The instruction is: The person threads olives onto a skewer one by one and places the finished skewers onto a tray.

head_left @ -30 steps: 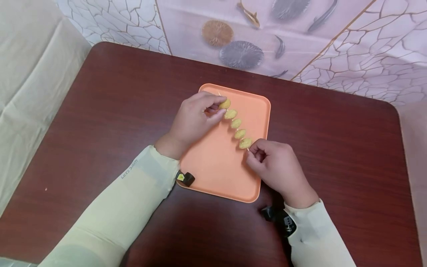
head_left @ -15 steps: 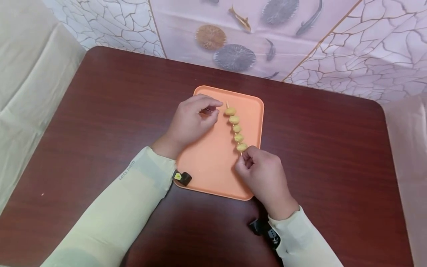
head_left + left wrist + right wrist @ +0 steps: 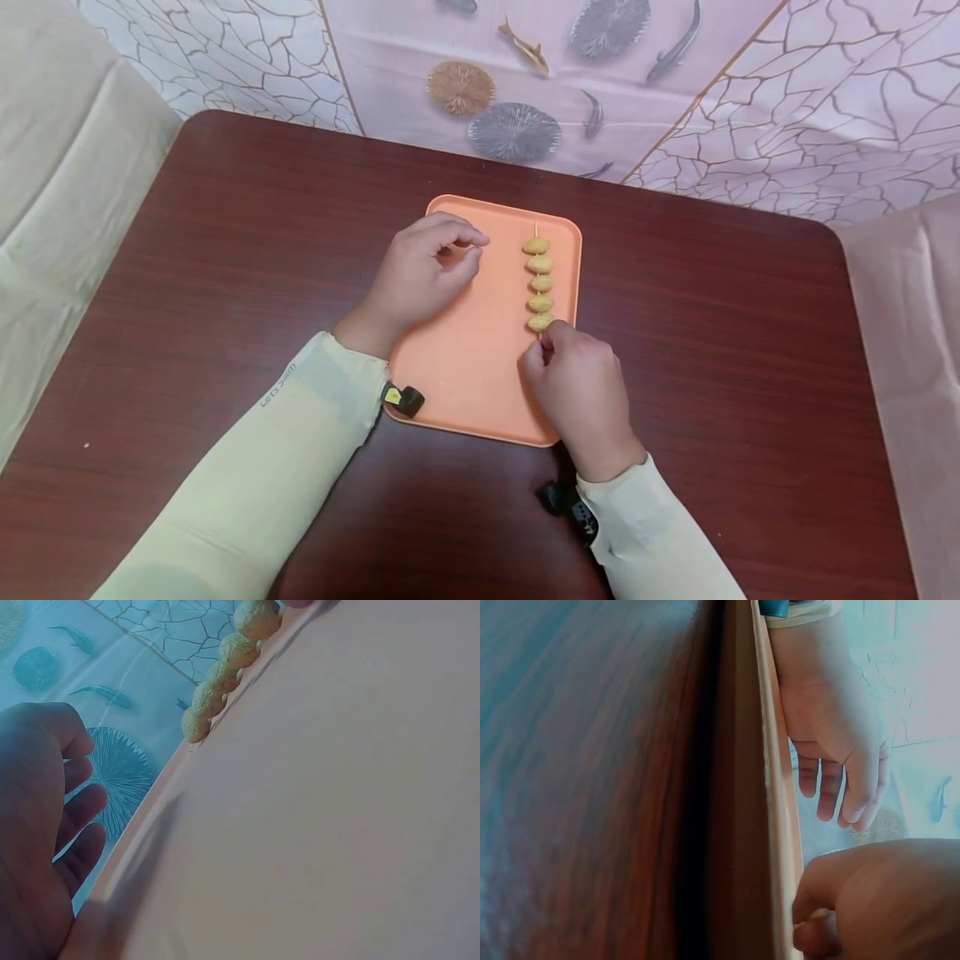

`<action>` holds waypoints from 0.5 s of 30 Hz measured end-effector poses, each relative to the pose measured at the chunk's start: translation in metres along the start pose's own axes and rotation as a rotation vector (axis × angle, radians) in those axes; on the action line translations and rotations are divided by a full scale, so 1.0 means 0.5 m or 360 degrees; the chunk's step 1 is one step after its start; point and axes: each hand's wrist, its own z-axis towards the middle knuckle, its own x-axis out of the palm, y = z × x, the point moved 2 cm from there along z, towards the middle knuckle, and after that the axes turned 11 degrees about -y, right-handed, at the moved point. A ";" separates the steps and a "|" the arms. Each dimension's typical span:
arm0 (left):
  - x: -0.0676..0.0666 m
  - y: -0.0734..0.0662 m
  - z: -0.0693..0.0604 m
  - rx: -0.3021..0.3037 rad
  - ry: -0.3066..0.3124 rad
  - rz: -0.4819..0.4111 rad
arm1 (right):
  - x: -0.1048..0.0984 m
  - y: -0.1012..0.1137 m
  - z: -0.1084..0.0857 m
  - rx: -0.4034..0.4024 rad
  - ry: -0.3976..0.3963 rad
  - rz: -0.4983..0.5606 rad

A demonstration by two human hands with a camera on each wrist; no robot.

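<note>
A skewer (image 3: 541, 284) with several yellow, wrinkled oval pieces lies lengthwise along the right side of an orange tray (image 3: 465, 375). My right hand (image 3: 581, 383) pinches the stick's near end between thumb and index finger. Left of the skewer, my left hand (image 3: 420, 271) hovers over the tray with loosely bent fingers, a gap between thumb and fingertips, and nothing held. The left wrist view shows the row of yellow pieces (image 3: 223, 676) apart from that hand (image 3: 37, 795). In the right wrist view the right hand (image 3: 892, 900) hides most of the stick.
The tray rests on a dark reddish-brown wooden table (image 3: 247, 250). Behind the table hangs a patterned cloth (image 3: 405, 50) with printed fish and discs. Pale cloth (image 3: 60, 167) covers the left side. A black wrist camera (image 3: 408, 402) overlaps the tray's near left corner.
My left hand has let go of the skewer's far piece and drawn left. My right hand has swung the skewer from a slant to nearly straight along the tray's right side.
</note>
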 end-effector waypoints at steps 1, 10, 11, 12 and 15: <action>0.001 0.001 0.000 -0.0003 0.0000 -0.0004 | 0.000 0.000 0.000 0.0012 0.0012 -0.0006; 0.007 0.002 0.003 -0.0014 0.0040 -0.0019 | -0.009 -0.009 0.013 0.0157 0.0204 -0.0026; 0.007 0.002 0.003 -0.0017 0.0043 -0.0016 | -0.010 -0.010 0.016 0.0180 0.0233 -0.0023; 0.007 0.001 0.003 -0.0022 0.0045 -0.0012 | -0.011 -0.012 0.018 0.0204 0.0263 -0.0024; 0.007 0.003 0.003 -0.0033 0.0050 -0.0008 | -0.013 -0.016 0.024 0.0274 0.0335 -0.0023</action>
